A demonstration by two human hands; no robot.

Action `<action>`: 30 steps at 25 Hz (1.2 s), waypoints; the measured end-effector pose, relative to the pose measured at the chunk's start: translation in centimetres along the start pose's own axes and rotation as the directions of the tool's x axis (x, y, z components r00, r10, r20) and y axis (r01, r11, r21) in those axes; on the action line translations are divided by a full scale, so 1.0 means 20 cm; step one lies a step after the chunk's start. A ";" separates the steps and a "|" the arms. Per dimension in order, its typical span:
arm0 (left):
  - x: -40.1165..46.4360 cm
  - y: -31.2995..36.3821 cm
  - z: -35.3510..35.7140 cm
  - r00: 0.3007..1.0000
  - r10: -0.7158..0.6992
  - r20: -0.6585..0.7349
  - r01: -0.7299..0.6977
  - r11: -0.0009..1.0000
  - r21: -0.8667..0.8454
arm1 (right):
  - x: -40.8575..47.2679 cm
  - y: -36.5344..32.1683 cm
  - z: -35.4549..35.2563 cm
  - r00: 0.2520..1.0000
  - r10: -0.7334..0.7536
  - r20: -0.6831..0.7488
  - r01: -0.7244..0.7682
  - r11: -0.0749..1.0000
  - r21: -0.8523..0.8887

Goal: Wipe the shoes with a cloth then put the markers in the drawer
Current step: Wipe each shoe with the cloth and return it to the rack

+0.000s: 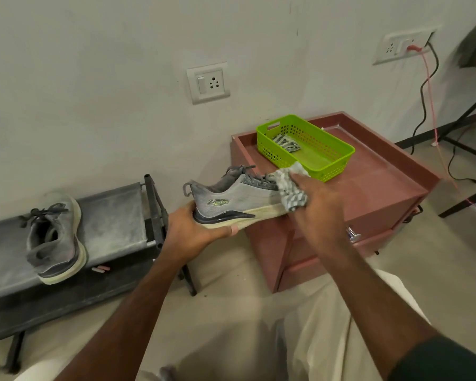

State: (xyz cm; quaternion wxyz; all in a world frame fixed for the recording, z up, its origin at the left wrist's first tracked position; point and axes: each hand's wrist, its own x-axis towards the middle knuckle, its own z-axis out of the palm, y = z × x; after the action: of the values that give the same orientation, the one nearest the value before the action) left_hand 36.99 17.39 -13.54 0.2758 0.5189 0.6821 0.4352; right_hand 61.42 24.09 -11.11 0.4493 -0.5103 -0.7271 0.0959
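Note:
My left hand (193, 229) grips the heel and sole of a grey sneaker (237, 199), held level in the air before the cabinet. My right hand (316, 199) holds a checked grey-and-white cloth (291, 191) pressed against the shoe's toe end. The second grey sneaker (55, 240) lies on its side on the dark shoe rack (113, 213) at the left. Pink markers (101, 268) lie on the rack's lower shelf. The reddish cabinet (368, 182) has a drawer with a metal knob (353, 235), mostly hidden behind my right forearm.
A green plastic basket (327, 158) holding another checked cloth (285, 143) stands on the cabinet top. Wall sockets (208, 82) and hanging cables (430, 105) are behind. A black stand's legs (465, 149) are at the right. My light trousers fill the bottom.

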 end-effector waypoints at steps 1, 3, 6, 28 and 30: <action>0.00 0.00 0.00 1.000 0.002 0.006 -0.002 1.000 -0.005 | -0.05 -0.07 0.03 0.996 -0.085 0.031 0.081 0.991 0.103; -0.01 0.02 0.02 0.999 0.031 0.034 -0.030 0.999 -0.025 | -0.13 -0.16 0.13 0.930 -0.328 0.168 0.301 0.939 0.165; -0.01 0.00 0.02 0.999 0.019 0.040 -0.019 1.000 -0.006 | -0.09 -0.07 0.21 0.870 -0.363 0.333 0.407 0.911 -0.068; 0.01 -0.01 0.04 0.987 -0.140 -0.074 0.132 0.986 -0.104 | -0.06 -0.02 0.09 0.994 -0.041 0.102 0.031 0.994 0.105; 0.01 -0.01 0.03 0.990 -0.123 -0.065 0.115 0.987 -0.113 | -0.06 0.00 0.10 0.991 0.112 0.073 -0.113 0.994 0.012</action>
State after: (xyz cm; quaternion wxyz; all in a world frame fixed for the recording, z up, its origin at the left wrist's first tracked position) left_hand 37.41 17.71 -14.07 0.3045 0.4455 0.6964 0.4731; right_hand 60.03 23.74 -12.96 0.4206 -0.5430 -0.7121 0.1453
